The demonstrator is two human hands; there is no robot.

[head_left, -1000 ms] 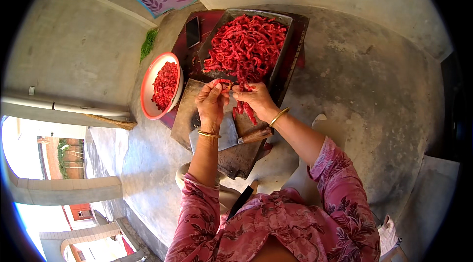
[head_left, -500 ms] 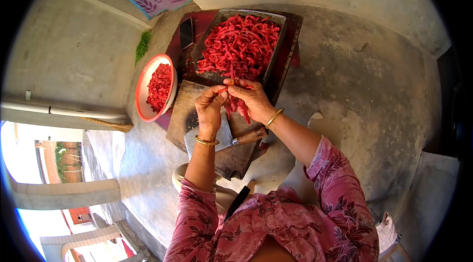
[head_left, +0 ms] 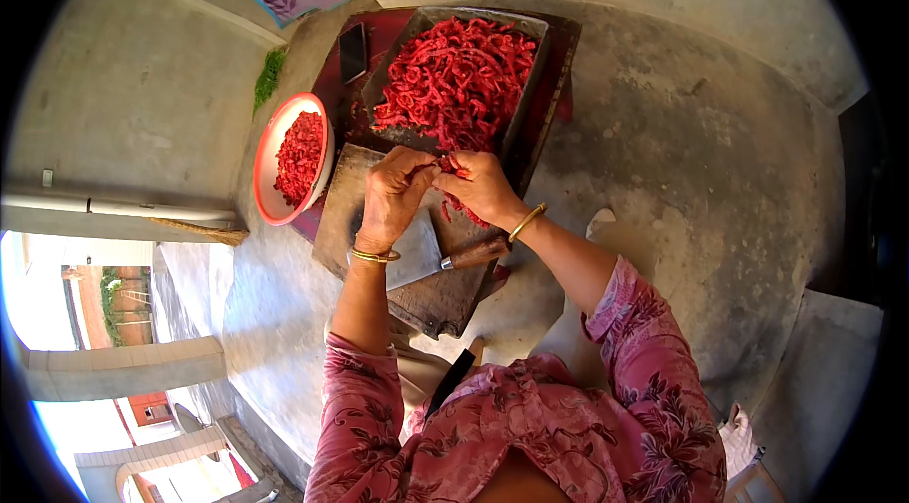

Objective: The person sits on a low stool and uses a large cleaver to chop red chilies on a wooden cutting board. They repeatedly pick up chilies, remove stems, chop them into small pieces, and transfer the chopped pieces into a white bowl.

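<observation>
Pinching red peppers (head_left: 460, 210) with left grip (head_left: 389, 200) and right grip (head_left: 482, 189), drawn close together. Dangling several below the latter, above wooden board (head_left: 346, 186). Reaching left forearm (head_left: 363, 306) almost straight ahead, slanting right forearm (head_left: 568, 254) inward, near heaped tray (head_left: 530, 77).

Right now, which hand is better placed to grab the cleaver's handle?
Likely the right hand: the wooden handle lies nearer it, while the left hand is nearer the blade. The right seems to hold red chilies, though.
</observation>
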